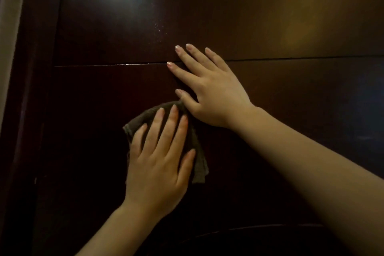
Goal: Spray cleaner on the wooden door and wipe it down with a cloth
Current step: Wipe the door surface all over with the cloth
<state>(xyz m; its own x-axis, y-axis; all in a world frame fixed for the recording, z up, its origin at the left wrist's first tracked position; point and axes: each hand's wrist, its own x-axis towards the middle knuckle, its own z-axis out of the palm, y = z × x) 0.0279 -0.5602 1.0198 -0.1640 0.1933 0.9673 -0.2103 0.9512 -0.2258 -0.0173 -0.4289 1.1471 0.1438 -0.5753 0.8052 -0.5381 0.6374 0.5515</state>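
Observation:
A dark brown wooden door (270, 16) fills the view, with a thin horizontal groove across its middle. My left hand (160, 158) lies flat with straight fingers on a brown cloth (199, 164), pressing it against the door below the groove. My right hand (209, 89) rests flat on the door just above and to the right, fingers spread over the groove, its thumb touching the cloth's top edge. Fine spray droplets (159, 29) glisten on the panel above the hands. No spray bottle is in view.
The door's dark frame (31, 89) runs down the left side, with a strip of pale wall (10, 16) beyond it. A curved groove (249, 228) crosses the door's lower part. A light reflects at the top of the door.

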